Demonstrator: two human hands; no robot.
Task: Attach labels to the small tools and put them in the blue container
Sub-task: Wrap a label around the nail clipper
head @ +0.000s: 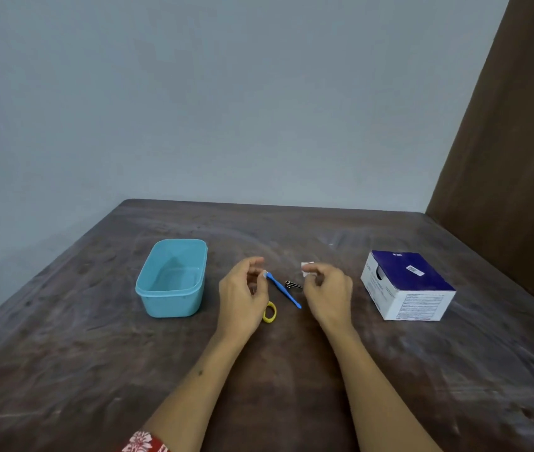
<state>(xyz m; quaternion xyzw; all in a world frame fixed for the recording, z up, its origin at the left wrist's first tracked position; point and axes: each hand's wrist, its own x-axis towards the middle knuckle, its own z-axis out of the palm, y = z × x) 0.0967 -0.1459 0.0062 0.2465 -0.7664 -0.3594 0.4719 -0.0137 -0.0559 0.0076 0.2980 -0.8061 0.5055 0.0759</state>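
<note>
My left hand pinches the top end of a thin blue tool, which slants down to the right above the table. A small white bit shows at that pinched end. My right hand holds a small white label between thumb and fingertips, a short way right of the tool. A small black metal tool lies on the table between my hands. A yellow ring-shaped tool lies partly hidden under my left hand. The blue container stands open and empty to the left.
A blue and white cardboard box stands at the right of the dark brown table. A pale wall rises behind the table's far edge, and a brown panel stands at the right.
</note>
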